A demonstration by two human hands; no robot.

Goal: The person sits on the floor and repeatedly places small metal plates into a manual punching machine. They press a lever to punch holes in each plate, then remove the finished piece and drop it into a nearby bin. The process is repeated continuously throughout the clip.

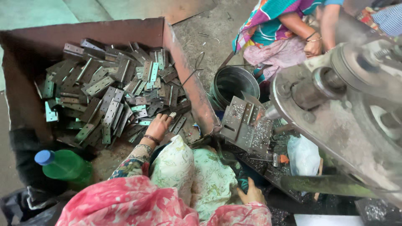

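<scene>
Pink floral sleeves [138, 205] fill the lower frame. Left hand [158, 127], at centre, reaches into the rusty bin [184, 75], fingers curled on one perforated metal plate [172, 114]. Most plates [104, 96] remain heaped at upper left. Right hand [252, 194] rests loosely curled, empty, at lower centre, below the press fixture [245, 123].

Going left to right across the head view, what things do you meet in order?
Green bottle → metal plates in the rusty bin → left hand → round bucket → right hand → white bag → machine wheel.
</scene>
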